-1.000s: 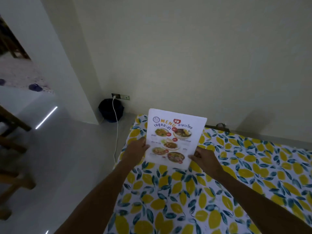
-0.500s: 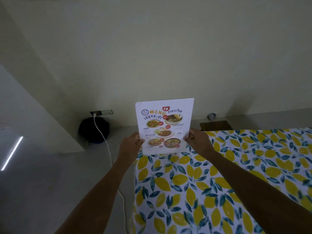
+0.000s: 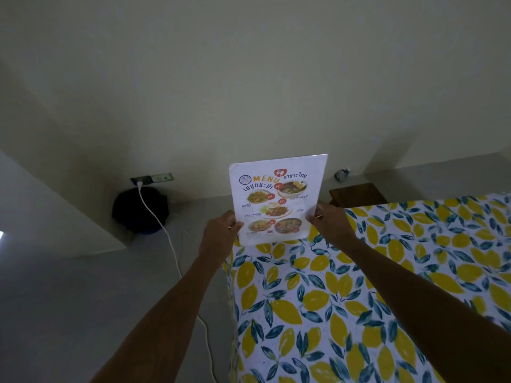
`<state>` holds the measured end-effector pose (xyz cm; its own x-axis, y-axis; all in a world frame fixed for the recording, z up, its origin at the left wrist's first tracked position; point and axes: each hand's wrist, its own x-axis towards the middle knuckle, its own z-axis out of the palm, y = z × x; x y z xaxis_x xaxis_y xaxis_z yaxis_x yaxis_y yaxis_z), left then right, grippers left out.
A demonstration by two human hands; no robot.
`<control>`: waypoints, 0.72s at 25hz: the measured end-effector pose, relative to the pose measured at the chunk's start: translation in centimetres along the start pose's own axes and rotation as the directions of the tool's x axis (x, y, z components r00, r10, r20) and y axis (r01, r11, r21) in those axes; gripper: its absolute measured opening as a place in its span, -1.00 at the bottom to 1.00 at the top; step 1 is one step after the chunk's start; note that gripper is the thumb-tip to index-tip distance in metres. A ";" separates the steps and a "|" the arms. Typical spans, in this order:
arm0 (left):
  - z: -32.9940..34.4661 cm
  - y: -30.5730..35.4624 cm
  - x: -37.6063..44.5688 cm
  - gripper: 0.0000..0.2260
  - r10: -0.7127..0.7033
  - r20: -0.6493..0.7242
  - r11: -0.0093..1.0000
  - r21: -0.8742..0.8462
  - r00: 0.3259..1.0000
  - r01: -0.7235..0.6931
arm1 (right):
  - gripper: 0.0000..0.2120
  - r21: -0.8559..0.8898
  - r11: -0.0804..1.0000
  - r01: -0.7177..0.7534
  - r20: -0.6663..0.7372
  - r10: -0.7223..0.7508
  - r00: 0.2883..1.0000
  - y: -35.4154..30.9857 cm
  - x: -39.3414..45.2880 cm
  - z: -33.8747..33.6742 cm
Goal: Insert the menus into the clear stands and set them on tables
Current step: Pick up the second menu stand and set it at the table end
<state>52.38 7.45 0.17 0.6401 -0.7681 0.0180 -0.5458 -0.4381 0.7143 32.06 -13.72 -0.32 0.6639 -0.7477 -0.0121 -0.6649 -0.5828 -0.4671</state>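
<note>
Lemon-print tablecloth [image 3: 359, 299] is filling the lower right of the frame, and above its far left corner both hands are holding the menu [image 3: 276, 200] upright at centre, left hand [image 3: 219, 233] and right hand [image 3: 329, 222] each pinching a lower side edge. Whether a clear stand is around it, cannot tell. Beyond, at centre left, a white cable [image 3: 166, 236] is hanging from the wall outlet [image 3: 152, 178]; risk judged: the menu is sitting near the table edge, so setting it down there could be tipping it off.

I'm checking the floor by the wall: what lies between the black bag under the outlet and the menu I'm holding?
In the head view, only bare grey floor separates the black bag from the menu; the white cable runs down beside the bag.
</note>
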 end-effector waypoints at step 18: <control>1.0 0.3 0.4 -0.78 -0.085 -0.022 0.996 0.028 0.996 0.086 | -0.74 0.193 0.965 -0.179 0.017 0.179 0.984 0.1 -0.1 1.4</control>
<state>51.91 6.54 -0.34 0.6960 -0.7175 -0.0274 -0.5038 -0.5152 0.6933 32.42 -13.20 -1.61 0.5395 -0.8347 -0.1106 -0.6944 -0.3668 -0.6190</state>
